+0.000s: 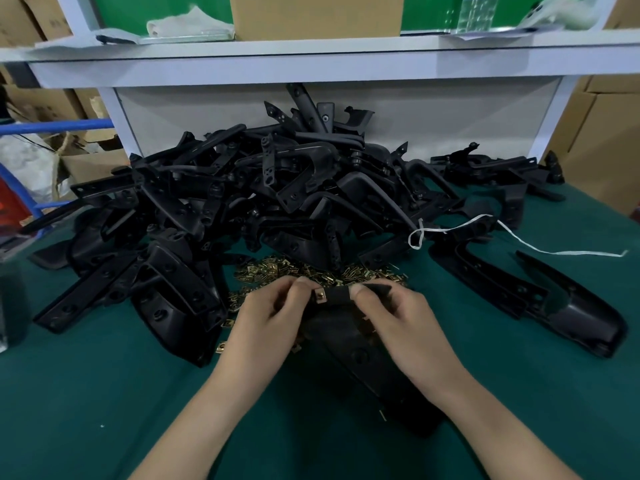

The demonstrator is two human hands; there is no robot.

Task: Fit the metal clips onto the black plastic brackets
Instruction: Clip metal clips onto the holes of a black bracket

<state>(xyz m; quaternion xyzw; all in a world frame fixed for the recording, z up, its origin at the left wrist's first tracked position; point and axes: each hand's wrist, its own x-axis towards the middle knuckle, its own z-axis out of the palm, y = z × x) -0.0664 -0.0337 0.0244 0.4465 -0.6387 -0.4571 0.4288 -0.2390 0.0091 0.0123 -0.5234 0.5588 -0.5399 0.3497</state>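
Holds one black bracket [346, 337] just above the desk [104, 393], near the middle of its front edge. Grips the bracket's narrow arm with the right hand [398, 317], thumb pressed on top and fingers curled underneath. Pinches a brass-coloured metal clip [320, 295] at the tip of that arm with the left hand [266, 313], thumb and forefinger tight on it. Looks partly slid on; cannot tell whether fully seated.

Seems early in the job, judging by what lies about. Leaves a big heap of brackets [259, 188] across the back half of the desk, right up against its back edge, with no fitted clip visible on any of them from here. Leaves a loose heap of clips [311, 271] just behind the hands, plus a few strays to the left of the held bracket. Keeps two more brackets [571, 317] apart toward the right edge, near a white string [540, 249]; cannot tell whether finished or waiting.

Hides most of the held bracket under both hands and wrists, including any other clip seats. Blurs the clips into one glittering mass, too small to count. Buries the lower brackets under the pile and cuts off the left edge of the desk.
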